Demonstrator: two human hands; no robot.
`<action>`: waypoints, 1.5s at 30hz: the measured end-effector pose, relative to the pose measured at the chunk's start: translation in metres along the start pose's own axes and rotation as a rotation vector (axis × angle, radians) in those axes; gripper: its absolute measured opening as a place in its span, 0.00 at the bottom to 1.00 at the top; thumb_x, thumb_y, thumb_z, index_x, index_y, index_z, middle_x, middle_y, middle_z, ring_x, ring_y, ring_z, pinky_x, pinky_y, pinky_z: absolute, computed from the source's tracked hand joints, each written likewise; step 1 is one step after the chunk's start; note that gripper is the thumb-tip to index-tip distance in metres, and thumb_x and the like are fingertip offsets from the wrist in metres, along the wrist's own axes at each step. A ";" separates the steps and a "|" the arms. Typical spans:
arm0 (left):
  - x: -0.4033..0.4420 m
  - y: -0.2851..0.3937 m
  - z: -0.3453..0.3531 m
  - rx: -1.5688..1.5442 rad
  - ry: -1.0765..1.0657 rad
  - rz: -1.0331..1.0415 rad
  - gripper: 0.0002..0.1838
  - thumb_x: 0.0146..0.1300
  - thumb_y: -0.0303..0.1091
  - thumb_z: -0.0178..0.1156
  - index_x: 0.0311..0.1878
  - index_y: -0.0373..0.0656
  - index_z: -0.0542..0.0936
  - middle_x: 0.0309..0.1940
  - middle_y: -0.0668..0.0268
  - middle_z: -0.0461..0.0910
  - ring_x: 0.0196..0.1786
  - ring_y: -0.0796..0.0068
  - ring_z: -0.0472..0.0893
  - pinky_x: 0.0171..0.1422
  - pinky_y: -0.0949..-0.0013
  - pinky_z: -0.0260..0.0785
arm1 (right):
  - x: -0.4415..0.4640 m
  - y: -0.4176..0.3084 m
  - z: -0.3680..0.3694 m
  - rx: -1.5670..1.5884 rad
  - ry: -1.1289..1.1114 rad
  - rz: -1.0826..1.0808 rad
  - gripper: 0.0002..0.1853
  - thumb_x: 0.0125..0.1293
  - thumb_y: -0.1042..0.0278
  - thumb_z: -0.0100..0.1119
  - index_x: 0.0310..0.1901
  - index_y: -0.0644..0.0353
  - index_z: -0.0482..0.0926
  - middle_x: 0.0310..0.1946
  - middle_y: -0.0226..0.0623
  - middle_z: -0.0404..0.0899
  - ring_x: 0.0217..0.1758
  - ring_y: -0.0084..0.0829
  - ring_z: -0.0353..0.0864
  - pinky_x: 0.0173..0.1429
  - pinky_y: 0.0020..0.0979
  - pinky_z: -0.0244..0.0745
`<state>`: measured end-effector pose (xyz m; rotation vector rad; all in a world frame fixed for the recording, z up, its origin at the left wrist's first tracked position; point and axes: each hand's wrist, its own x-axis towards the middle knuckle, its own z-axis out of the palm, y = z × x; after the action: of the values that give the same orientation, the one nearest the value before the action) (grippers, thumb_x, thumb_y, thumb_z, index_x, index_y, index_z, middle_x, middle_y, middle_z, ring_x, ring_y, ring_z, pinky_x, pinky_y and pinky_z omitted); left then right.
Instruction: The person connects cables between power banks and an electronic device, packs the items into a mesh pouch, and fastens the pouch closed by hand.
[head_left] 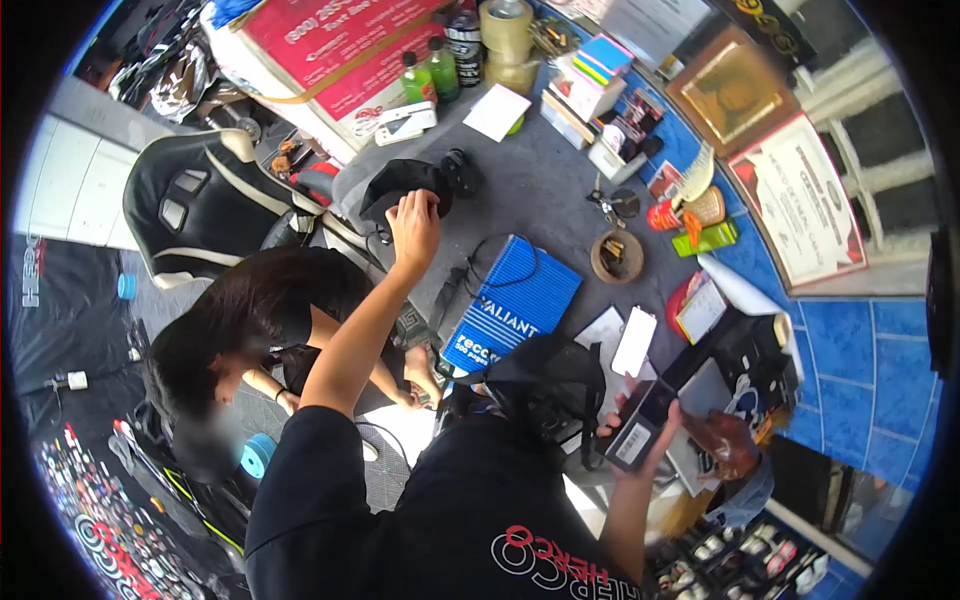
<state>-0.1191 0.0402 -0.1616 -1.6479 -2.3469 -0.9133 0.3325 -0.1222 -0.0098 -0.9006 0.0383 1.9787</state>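
My left hand (414, 226) is raised over the grey table with its fingers pinched together at a soft black item (395, 190), perhaps a cap or pouch. What lies between the fingertips is too small to make out. A black cylindrical object (461, 172) stands beside it. My right hand (648, 440) grips a small dark box (640, 425) with a white barcode label, its fingers around the sides. Near it lies a white phone-shaped object (634, 341). A blue record book (512, 305) rests between my two hands, with a black bag (555, 385) just below it.
A person (265, 330) bends forward at the left, hands near the table edge. Another person's hand (728, 445) is close to my right hand. A round bowl (616, 256), green bottles (418, 80) and tape rolls (508, 45) stand on the table (530, 190). A gaming chair (205, 200) is behind.
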 end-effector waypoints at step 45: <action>-0.266 0.368 -0.241 -1.238 -1.068 -0.055 0.30 0.82 0.51 0.43 0.73 0.37 0.69 0.58 0.51 0.80 0.56 0.65 0.83 0.55 0.65 0.78 | -0.155 -0.040 -0.059 -0.425 -0.050 -0.463 0.28 0.79 0.58 0.56 0.75 0.47 0.59 0.59 0.33 0.75 0.67 0.30 0.75 0.63 0.46 0.78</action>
<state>0.2582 -0.2258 0.0649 -3.1271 -2.3949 -2.2107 0.4431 -0.2355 0.0530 -1.0173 -0.5876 1.5920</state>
